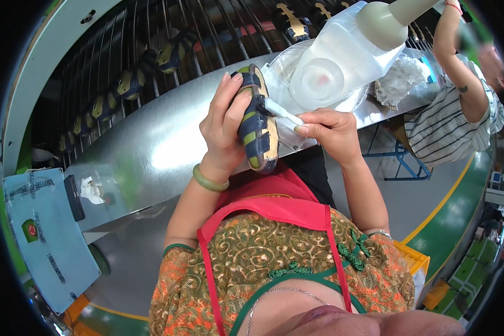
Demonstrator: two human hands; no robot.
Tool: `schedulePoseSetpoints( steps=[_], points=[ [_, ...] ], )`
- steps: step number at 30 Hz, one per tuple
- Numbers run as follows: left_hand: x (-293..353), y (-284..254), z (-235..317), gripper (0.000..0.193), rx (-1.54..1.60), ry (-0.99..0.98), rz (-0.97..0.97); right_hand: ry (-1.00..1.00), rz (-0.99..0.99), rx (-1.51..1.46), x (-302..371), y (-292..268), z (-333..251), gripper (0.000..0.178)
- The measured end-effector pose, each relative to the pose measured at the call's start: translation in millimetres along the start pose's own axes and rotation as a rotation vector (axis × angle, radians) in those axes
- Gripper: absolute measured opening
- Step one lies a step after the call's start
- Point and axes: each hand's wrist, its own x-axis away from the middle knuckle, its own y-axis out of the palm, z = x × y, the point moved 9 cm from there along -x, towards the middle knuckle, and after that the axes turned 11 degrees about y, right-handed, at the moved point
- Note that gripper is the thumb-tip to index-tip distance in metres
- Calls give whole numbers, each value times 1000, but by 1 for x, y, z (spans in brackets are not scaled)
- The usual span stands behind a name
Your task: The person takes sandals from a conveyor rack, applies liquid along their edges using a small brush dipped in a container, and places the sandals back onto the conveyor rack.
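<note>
My left hand (223, 120) holds up a shoe (251, 137) in dark blue and lime green, turned so its pale tan sole side faces right. Its fingers wrap over the upper from the left. Between thumb and fingers of my right hand (333, 131) is the pale handle of a small brush (284, 114), whose tip meets the sole's edge near the middle of the shoe. Just beyond the brush, a large translucent plastic jug (350, 53) leans, neck up to the right, over a clear plastic-lined dish (283, 67).
A shiny metal bench (151, 151) runs across in front of me. Behind it, a rod rack (201, 33) carries several similar shoes (131, 84). White fluffy wadding (400, 81) lies right of the jug. A light blue box (50, 241) stands left; another person (453, 117) sits right.
</note>
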Motion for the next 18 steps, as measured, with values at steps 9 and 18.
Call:
schedulePoseSetpoints(
  steps=[9, 18],
  points=[
    [3, 5, -6, 48, 15, -70, -41, -11, 72, 71, 11, -2, -2, 18],
    [1, 9, -6, 50, 104, -139, -78, -20, 123, -28, 18, -4, 12, 19]
  ],
)
